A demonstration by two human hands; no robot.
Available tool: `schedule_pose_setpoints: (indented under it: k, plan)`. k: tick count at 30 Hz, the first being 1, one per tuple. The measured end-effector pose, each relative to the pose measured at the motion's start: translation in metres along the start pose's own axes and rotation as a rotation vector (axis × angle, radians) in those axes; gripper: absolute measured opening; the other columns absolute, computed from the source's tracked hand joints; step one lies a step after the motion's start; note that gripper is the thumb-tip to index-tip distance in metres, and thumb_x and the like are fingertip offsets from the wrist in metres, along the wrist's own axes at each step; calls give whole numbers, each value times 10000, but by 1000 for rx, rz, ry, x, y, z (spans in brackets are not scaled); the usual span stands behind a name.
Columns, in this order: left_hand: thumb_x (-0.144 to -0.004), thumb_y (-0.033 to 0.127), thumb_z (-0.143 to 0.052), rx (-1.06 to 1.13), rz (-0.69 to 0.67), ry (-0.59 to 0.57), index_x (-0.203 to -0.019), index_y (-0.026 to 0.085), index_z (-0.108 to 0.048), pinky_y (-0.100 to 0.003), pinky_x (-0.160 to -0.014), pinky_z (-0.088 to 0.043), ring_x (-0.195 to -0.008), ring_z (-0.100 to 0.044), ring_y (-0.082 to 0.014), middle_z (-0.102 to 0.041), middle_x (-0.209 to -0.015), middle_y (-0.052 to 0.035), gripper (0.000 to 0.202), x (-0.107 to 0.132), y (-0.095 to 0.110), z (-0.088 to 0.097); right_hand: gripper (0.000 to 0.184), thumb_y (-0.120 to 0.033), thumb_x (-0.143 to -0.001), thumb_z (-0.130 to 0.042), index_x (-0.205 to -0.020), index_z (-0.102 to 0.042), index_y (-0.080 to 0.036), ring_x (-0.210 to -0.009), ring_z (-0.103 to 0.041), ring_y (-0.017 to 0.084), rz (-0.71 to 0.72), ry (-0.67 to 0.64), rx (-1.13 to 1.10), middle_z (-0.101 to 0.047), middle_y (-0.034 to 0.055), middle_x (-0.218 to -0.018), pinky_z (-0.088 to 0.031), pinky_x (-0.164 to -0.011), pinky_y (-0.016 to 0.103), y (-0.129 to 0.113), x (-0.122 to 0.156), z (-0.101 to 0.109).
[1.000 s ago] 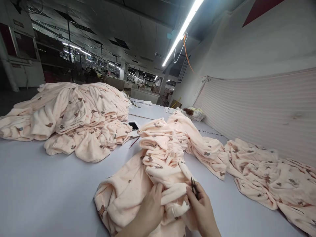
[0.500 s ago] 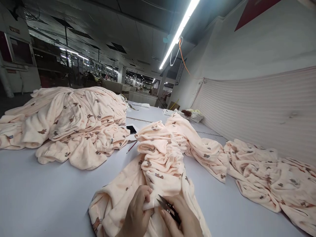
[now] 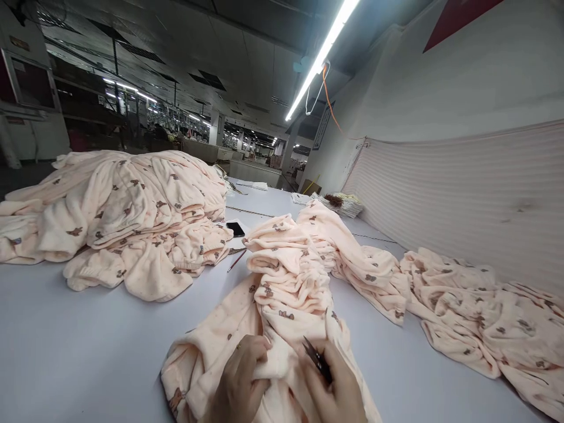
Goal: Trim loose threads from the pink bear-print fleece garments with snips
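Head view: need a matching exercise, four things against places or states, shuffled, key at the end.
Things
1. Snips
2. Phone
3. Left hand
4. Striped sheet

Places or states
A. Holding a fold of the printed peach fabric
B. Hanging at the right side of the view
C. Held in the right hand
D. Dark-screened, just right of the large fabric pile

Pairs: 1-C, 2-D, 3-A, 4-B
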State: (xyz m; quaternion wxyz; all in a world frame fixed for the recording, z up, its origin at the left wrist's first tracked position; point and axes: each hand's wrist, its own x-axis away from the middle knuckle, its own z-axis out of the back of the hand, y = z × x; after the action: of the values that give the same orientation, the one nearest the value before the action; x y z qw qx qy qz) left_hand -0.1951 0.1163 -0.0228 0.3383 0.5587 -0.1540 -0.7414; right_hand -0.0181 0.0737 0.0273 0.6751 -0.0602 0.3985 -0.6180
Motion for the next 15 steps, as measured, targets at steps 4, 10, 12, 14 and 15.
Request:
schedule_pose_setpoints:
  k: [4,10,12,14,15]
  plan:
    - [-712,-38,-429,23,-23,-11,-823,238,-418,-250,-741,-499,-840,-596,-160,-581,-910,-27,298,1,1,2,324,-523,-862,-464,-974,-665,-295,-667,-638,177,136,-42,117,-659,16,-796,-478,-608,245,3,9,-7]
    - [-774,-43,-419,11,-65,-59,-822,235,-384,-228,-765,-480,-864,-574,-138,-557,-928,-23,284,-2,8,3,317,-496,-904,-404,-950,-670,-330,-640,-654,178,109,-87,237,-670,6,-792,-489,-585,254,10,15,-9]
    - [-747,-66,-416,17,-47,-63,-812,233,-380,-226,-772,-474,-866,-568,-135,-549,-925,-19,308,-2,7,3,313,-501,-901,-410,-947,-671,-334,-629,-651,174,105,-74,229,-673,2,-791,-492,-586,252,10,15,-7]
    - [-715,-87,-407,34,-38,-54,-809,231,-385,-226,-772,-469,-859,-565,-131,-546,-928,-17,332,-1,5,1,330,-485,-913,-388,-896,-676,-324,-633,-651,171,80,-31,208,-669,5,-770,-485,-566,242,10,18,-9]
    - [-698,-93,-405,48,-32,-48,-810,230,-393,-229,-773,-468,-862,-565,-133,-547,-933,-18,342,-1,3,1,328,-496,-903,-401,-884,-673,-312,-644,-653,174,61,3,195,-668,10,-765,-483,-556,238,9,20,-12]
